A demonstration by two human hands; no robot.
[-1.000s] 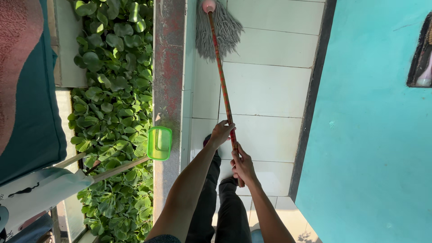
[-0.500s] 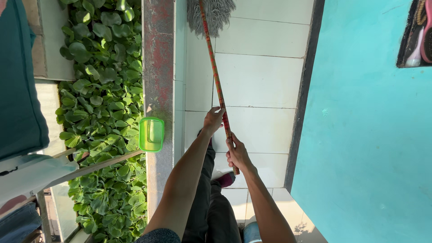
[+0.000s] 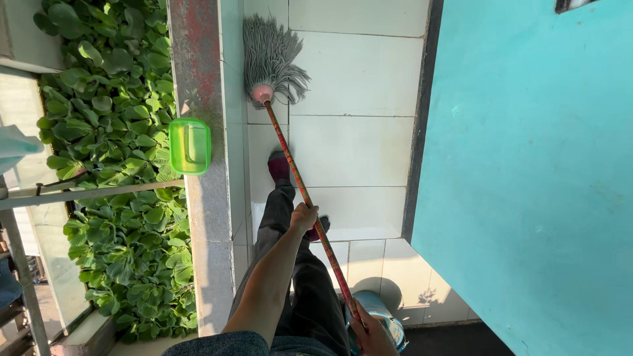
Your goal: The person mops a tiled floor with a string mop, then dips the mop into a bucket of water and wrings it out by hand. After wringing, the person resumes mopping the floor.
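Observation:
A mop with a grey string head and a long red patterned handle rests on the white tiled floor ahead of me. My left hand grips the handle at its middle. My right hand holds the handle's near end at the bottom edge of the view. My dark trousers and my foot in a maroon shoe show below the handle.
A green plastic container sits on the concrete ledge left of the floor. Beyond it is a pond of green water plants. A turquoise wall runs along the right. A metal bucket stands by my feet.
The mop has been drawn back toward me, its head now nearer and lower in view. My right hand has slid down to the bottom edge, and the view has shifted.

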